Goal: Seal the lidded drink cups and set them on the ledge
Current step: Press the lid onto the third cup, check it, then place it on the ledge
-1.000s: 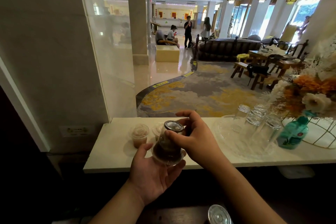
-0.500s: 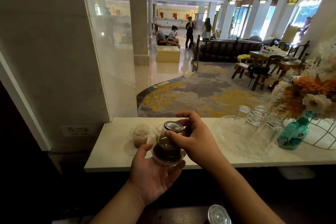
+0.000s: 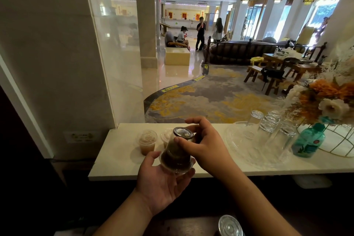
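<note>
standing on the ledge (image 3: 118,151) at left: one lidded cup (image 3: 146,142) of pale drink. the left hand (image 3: 162,183) cradles the lid end of an inverted dark cup (image 3: 177,152) over the ledge's near edge, fingers curled; the right hand (image 3: 204,146) pinches its base. green bottle (image 3: 308,142) label: unreadable.

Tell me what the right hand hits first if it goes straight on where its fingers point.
Past the upturned clear plastic cup of dark drink it grips, the right hand would probably meet the half-hidden lidded clear cup on the white stone ledge; depth is unclear.
</note>
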`<state>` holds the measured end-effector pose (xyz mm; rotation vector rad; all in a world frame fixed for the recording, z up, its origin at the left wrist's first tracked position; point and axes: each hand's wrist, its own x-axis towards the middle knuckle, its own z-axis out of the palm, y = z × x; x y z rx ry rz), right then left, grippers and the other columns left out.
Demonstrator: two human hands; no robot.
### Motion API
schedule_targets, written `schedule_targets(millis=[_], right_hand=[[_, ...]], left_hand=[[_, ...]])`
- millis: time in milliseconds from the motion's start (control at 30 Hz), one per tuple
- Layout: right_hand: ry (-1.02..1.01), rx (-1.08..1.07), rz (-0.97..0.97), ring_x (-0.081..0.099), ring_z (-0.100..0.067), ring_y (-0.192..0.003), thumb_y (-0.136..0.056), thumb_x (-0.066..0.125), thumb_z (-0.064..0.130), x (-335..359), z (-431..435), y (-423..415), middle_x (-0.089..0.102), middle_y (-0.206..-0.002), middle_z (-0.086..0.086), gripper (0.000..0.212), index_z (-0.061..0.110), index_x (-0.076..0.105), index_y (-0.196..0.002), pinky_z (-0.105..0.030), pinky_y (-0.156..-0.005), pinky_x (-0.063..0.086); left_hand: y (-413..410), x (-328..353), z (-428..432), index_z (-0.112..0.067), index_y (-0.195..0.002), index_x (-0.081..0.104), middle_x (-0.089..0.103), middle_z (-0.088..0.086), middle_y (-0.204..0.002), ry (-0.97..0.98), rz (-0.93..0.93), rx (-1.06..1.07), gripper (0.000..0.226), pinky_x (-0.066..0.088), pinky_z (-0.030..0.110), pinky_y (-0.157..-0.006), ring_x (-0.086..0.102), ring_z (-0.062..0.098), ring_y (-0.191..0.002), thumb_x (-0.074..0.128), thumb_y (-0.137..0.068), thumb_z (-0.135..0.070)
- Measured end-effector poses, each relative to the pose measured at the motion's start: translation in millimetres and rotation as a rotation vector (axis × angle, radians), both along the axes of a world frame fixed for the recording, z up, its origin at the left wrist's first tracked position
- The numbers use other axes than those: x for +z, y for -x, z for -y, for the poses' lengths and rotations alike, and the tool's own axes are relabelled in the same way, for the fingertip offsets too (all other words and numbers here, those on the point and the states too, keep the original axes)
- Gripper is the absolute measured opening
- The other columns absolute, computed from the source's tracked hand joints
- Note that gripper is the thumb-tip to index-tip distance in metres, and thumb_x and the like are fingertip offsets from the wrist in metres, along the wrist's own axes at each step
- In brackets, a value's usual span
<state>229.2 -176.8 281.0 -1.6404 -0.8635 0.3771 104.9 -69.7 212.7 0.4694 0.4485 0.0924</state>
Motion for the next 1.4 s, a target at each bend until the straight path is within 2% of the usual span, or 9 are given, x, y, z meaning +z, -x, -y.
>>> schedule_targets(millis=[267, 367, 433, 533, 733, 967, 1133, 1267, 1400], right_hand=[[-0.016, -0.009, -0.009, 0.074, -0.024, -0.092, -0.073, 0.087, 0.041, -5.0, 1.6, -7.3, 0.074, -0.106, 0.007, 0.050, 0.043, 0.060, -0.114, -0.040, -0.083, 0.065], [-0.047, -0.027, -0.052, 0.074, -0.021, -0.089, -0.081, 0.085, 0.028, -8.5, 8.4, -14.9, 0.074, -0.106, 0.004, 0.042, 0.036, 0.063, -0.115, -0.032, -0.077, 0.064], [-0.062, -0.036, -0.097, 0.073, -0.019, -0.087, -0.084, 0.083, 0.023, -12.8, 17.1, -24.1, 0.074, -0.106, 0.002, 0.037, 0.032, 0.066, -0.115, -0.027, -0.071, 0.059], [-0.069, -0.005, -0.169, 0.071, -0.024, -0.087, -0.083, 0.083, 0.021, -25.4, 33.9, -42.8, 0.073, -0.110, 0.000, 0.037, 0.034, 0.070, -0.115, -0.032, -0.076, 0.059], [0.083, 0.021, -0.165, 0.074, -0.025, -0.101, -0.083, 0.082, 0.012, -61.5, 53.8, -76.2, 0.074, -0.114, 0.004, 0.052, 0.030, 0.065, -0.129, -0.041, -0.097, 0.060], [0.258, 0.009, -0.086, 0.074, -0.003, -0.092, -0.079, 0.082, 0.021, -98.3, 29.9, -112.6, 0.071, -0.113, 0.013, 0.057, 0.034, 0.059, -0.129, -0.025, -0.083, 0.062], [0.265, -0.068, -0.065, 0.069, 0.000, -0.086, -0.077, 0.083, 0.033, -128.0, 0.1, -135.7, 0.071, -0.102, 0.018, 0.051, 0.036, 0.058, -0.122, -0.015, -0.068, 0.051], [0.303, -0.132, -0.024, 0.066, -0.003, -0.089, -0.075, 0.081, 0.045, -148.6, -24.4, -148.7, 0.070, -0.100, 0.016, 0.051, 0.035, 0.058, -0.119, -0.026, -0.071, 0.053], [0.360, -0.139, -0.014, 0.062, -0.004, -0.081, -0.075, 0.082, 0.037, -162.6, -40.8, -156.6, 0.065, -0.090, 0.016, 0.050, 0.031, 0.059, -0.119, -0.020, -0.062, 0.044]], left_hand=[[-5.8, 1.5, 0.4, -0.006, -0.122, 0.077, 0.070, 0.027, -0.131, -0.015, -0.024, 0.003, 0.066, 0.063, 0.041, -0.081, 0.072, 0.042, -0.105, 0.046, -0.096, -0.059], [-10.4, 9.5, -2.8, -0.008, -0.122, 0.077, 0.068, 0.027, -0.134, -0.092, -0.031, -0.022, 0.063, 0.053, 0.045, -0.097, 0.070, 0.043, -0.111, 0.052, -0.091, -0.057], [-18.0, 17.9, -5.7, -0.010, -0.126, 0.076, 0.066, 0.030, -0.135, -0.176, -0.031, -0.036, 0.063, 0.057, 0.047, -0.089, 0.071, 0.043, -0.105, 0.057, -0.086, -0.056], [-36.3, 32.0, -10.6, -0.016, -0.128, 0.071, 0.063, 0.029, -0.135, -0.364, -0.137, -0.036, 0.054, 0.063, 0.044, -0.073, 0.069, 0.042, -0.098, 0.058, -0.094, -0.056], [-86.5, 46.8, -19.1, -0.025, -0.119, 0.068, 0.073, 0.014, -0.124, -0.928, -0.290, -0.036, 0.042, 0.065, 0.044, -0.089, 0.074, 0.027, -0.106, 0.073, -0.089, -0.053], [-148.9, 36.6, -23.0, -0.040, -0.134, 0.053, 0.063, -0.007, -0.129, -1.591, -0.359, -0.240, 0.067, 0.054, 0.027, -0.080, 0.064, 0.011, -0.105, 0.081, -0.078, -0.062], [-180.8, 19.7, -36.9, -0.041, -0.135, 0.050, 0.065, -0.007, -0.133, -2.044, -0.389, -0.418, 0.081, 0.057, 0.039, -0.094, 0.063, 0.018, -0.111, 0.089, -0.067, -0.060], [-197.1, 8.6, -49.4, -0.039, -0.136, 0.049, 0.064, -0.005, -0.131, -2.233, -0.408, -0.497, 0.076, 0.056, 0.040, -0.092, 0.062, 0.020, -0.110, 0.084, -0.071, -0.057], [-205.5, -2.1, -62.1, -0.037, -0.143, 0.046, 0.063, -0.003, -0.135, -2.284, -0.427, -0.543, 0.078, 0.053, 0.036, -0.088, 0.063, 0.022, -0.114, 0.082, -0.076, -0.053]])
